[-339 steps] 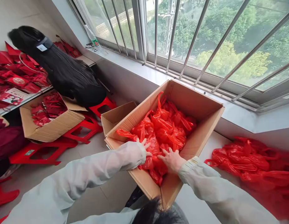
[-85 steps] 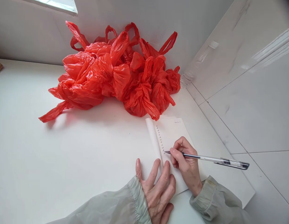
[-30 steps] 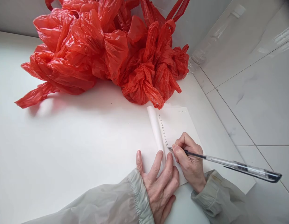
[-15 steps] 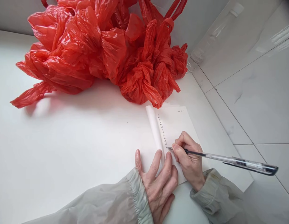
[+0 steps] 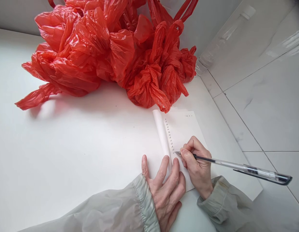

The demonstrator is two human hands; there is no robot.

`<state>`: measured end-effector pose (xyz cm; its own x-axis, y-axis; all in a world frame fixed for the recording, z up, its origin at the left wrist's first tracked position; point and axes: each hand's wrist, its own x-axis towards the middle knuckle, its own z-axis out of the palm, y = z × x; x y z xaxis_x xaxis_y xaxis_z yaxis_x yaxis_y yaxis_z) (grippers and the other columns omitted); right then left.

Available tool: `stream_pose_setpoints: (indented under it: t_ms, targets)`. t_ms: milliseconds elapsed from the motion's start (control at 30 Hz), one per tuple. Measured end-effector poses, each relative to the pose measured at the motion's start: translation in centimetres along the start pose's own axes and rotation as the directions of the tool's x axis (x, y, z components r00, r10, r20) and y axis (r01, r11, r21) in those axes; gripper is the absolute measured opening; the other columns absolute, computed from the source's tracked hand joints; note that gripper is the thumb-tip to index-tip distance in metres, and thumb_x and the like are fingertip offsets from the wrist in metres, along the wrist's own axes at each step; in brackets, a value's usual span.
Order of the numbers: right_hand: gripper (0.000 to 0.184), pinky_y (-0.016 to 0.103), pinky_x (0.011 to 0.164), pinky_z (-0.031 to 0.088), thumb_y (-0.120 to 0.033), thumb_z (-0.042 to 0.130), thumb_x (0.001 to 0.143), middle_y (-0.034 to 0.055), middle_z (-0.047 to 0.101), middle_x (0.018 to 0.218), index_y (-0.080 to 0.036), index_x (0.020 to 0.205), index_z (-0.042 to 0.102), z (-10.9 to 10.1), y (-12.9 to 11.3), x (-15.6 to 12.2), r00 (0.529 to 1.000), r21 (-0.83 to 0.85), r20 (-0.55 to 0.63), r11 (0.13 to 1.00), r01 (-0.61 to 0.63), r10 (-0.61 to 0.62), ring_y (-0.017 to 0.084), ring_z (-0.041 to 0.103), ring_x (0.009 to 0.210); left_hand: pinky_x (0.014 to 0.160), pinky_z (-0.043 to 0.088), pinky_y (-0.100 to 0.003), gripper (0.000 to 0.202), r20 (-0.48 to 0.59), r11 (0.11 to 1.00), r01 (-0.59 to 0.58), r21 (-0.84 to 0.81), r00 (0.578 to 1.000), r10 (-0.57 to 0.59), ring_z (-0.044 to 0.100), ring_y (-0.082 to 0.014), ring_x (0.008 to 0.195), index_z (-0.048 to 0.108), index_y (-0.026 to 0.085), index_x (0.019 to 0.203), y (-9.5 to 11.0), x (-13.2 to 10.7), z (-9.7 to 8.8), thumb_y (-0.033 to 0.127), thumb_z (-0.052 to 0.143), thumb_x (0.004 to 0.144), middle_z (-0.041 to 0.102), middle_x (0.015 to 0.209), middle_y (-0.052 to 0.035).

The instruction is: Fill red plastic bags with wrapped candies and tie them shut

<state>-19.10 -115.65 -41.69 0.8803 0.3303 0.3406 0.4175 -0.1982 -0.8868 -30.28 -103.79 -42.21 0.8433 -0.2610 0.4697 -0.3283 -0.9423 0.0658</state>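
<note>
A small white notebook (image 5: 185,129) lies on the white table, its left page curled over near the fold. Down the left side of its page runs a column of small handwritten marks, too small to read surely. My right hand (image 5: 196,166) is closed round a clear-barrelled pen (image 5: 236,166), whose tip touches the page at the foot of the column. My left hand (image 5: 165,188) lies with fingers spread across the lower part of the notebook and its fold, its fingertips just left of the pen tip.
A heap of crumpled red plastic bags (image 5: 103,54) takes up the back of the table (image 5: 67,154), reaching the notebook's top edge. Behind it on the right stands a clear plastic bottle (image 5: 222,42) by the tiled surface (image 5: 260,106).
The pen tip has shifted slightly right, and a little more writing shows at the foot of the column. The whole view has moved slightly; my left hand keeps its place on the notebook.
</note>
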Motion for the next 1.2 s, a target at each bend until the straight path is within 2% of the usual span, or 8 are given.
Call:
stream_pose_setpoints:
  t_ms: [600, 667, 733, 833, 900, 1033, 1100, 1200]
  targets:
    - [0.026, 0.025, 0.047, 0.028, -0.022, 0.052, 0.088, -0.0089, 0.035, 0.052, -0.023, 0.067, 0.038, 0.2, 0.1, -0.3, 0.998, 0.046, -0.006, 0.997, -0.056, 0.056, 0.009, 0.032, 0.046, 0.112, -0.011, -0.071, 0.035, -0.006, 1.0, -0.004, 0.012, 1.0, 0.004, 0.025, -0.0336, 0.139, 0.066, 0.019, 0.116, 0.1, 0.0, 0.0, 0.036, 0.054, 0.088, 0.051, 0.144, -0.0079]
    - [0.027, 0.024, 0.047, 0.028, -0.023, 0.053, 0.087, -0.0092, 0.036, 0.051, -0.023, 0.066, 0.038, 0.3, 0.0, 0.0, 0.996, 0.147, -0.029, 0.986, -0.074, 0.079, 0.008, 0.032, 0.045, 0.112, -0.012, -0.071, 0.035, 0.009, 1.0, 0.001, 0.005, 1.0, -0.001, 0.023, -0.0339, 0.14, 0.065, 0.02, 0.117, 0.0, -0.1, 0.0, 0.037, 0.055, 0.088, 0.051, 0.145, -0.0076]
    - [0.028, 0.022, 0.043, 0.025, -0.025, 0.055, 0.086, -0.0103, 0.033, 0.048, -0.023, 0.065, 0.036, 0.1, -0.1, 0.7, 0.991, 0.343, -0.028, 0.932, -0.116, 0.133, 0.007, 0.027, 0.041, 0.112, -0.012, -0.072, 0.036, 0.025, 1.0, 0.005, 0.006, 1.0, -0.005, 0.022, -0.0346, 0.141, 0.064, 0.02, 0.118, 0.1, -0.2, -0.1, 0.037, 0.059, 0.086, 0.05, 0.146, -0.0075]
    - [0.037, 0.021, 0.039, 0.019, -0.036, 0.059, 0.085, -0.0116, 0.028, 0.046, -0.023, 0.063, 0.032, -1.4, -0.2, 1.9, 0.972, 0.524, 0.078, 0.82, -0.229, 0.221, 0.006, 0.018, 0.038, 0.113, -0.009, -0.07, 0.038, 0.028, 1.0, 0.011, 0.021, 1.0, -0.011, 0.019, -0.0361, 0.143, 0.064, 0.02, 0.117, 0.4, -0.5, 0.0, 0.039, 0.062, 0.084, 0.048, 0.147, -0.0077]
    - [0.045, 0.021, 0.039, 0.018, -0.047, 0.061, 0.085, -0.0105, 0.029, 0.047, -0.023, 0.061, 0.031, -3.1, 0.0, 2.6, 0.946, 0.426, 0.181, 0.846, -0.321, 0.268, 0.006, 0.02, 0.04, 0.117, -0.004, -0.065, 0.04, 0.019, 0.999, 0.017, 0.035, 1.0, -0.017, 0.017, -0.0353, 0.146, 0.062, 0.019, 0.118, 0.5, -0.7, 0.1, 0.039, 0.062, 0.084, 0.046, 0.149, -0.0082]
    - [0.053, 0.022, 0.042, 0.017, -0.06, 0.063, 0.081, -0.009, 0.026, 0.052, -0.023, 0.06, 0.032, -6.0, 1.0, 2.9, 0.885, -0.004, 0.258, 0.917, -0.4, 0.387, 0.007, 0.024, 0.046, 0.119, 0.021, -0.051, 0.051, 0.055, 1.0, -0.015, 0.02, 0.998, 0.014, 0.011, -0.0346, 0.15, 0.056, 0.017, 0.127, 0.4, -1.0, 0.0, 0.032, 0.064, 0.079, 0.036, 0.156, -0.0119]
    - [0.052, 0.022, 0.045, 0.019, -0.061, 0.06, 0.082, -0.0085, 0.024, 0.055, -0.023, 0.06, 0.031, -6.5, 1.2, 2.7, 0.885, -0.16, 0.268, 0.923, -0.35, 0.381, 0.008, 0.023, 0.049, 0.116, 0.03, -0.052, 0.058, 0.073, 0.999, -0.045, -0.022, 0.996, 0.047, 0.011, -0.0368, 0.149, 0.051, 0.015, 0.132, 0.1, -1.1, 0.0, 0.032, 0.064, 0.078, 0.03, 0.159, -0.0152]
    - [0.051, 0.024, 0.046, 0.018, -0.057, 0.061, 0.082, -0.0069, 0.024, 0.056, -0.023, 0.057, 0.031, -6.2, 0.3, 2.5, 0.894, -0.282, 0.311, 0.93, -0.237, 0.322, 0.01, 0.023, 0.051, 0.114, 0.03, -0.06, 0.072, 0.068, 0.99, -0.082, -0.113, 0.994, 0.09, 0.008, -0.0411, 0.149, 0.042, 0.013, 0.139, -0.3, -1.1, 0.4, 0.023, 0.062, 0.07, 0.016, 0.162, -0.0201]
